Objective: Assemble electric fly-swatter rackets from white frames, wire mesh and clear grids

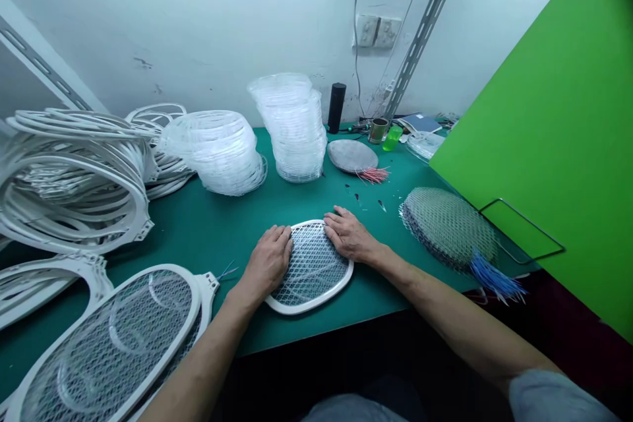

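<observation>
On the bench (198,237):
- Front centre: a racket (311,267), left hand (267,264) and right hand (349,234) lying on it.
- Front left: a second racket (109,343), partly off the bench edge.
- Far left: a frame pile (74,191).
- Behind centre: two lattice stacks (212,151) (291,128), side by side.
- Right of these: a disc (352,156).
- Right: a mesh stack (448,227).

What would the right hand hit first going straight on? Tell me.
Most likely the stack of clear frames. The right hand sits at the racket rim, pointing up and left, with green mat beyond it, though depth is hard to judge from this view.
</observation>
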Action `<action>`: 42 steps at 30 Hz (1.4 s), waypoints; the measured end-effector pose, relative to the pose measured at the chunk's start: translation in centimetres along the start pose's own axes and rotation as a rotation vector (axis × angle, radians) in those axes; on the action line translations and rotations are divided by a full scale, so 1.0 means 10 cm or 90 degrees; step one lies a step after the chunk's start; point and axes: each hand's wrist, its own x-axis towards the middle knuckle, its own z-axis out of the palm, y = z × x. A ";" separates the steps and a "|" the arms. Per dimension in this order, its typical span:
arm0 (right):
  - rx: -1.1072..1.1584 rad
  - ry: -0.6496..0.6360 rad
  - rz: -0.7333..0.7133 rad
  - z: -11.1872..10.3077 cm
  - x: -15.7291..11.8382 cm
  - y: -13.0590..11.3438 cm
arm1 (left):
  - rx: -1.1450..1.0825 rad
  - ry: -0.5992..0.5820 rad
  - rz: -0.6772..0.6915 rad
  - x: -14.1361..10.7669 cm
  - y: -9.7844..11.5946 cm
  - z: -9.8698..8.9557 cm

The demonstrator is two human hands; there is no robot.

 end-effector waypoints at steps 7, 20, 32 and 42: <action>-0.057 -0.020 0.045 -0.11 -0.11 -0.17 | 0.077 -0.047 0.056 -0.02 -0.10 -0.02; -0.008 -0.072 -0.079 -0.11 0.16 -0.27 | 0.092 -0.087 0.061 -0.04 -0.18 -0.08; -0.067 0.478 0.293 -1.62 1.29 2.62 | 0.151 -0.036 0.146 -0.13 -0.69 0.19; -0.036 0.473 0.441 -1.37 1.18 2.47 | 0.069 -0.048 0.074 -0.09 -0.19 -0.09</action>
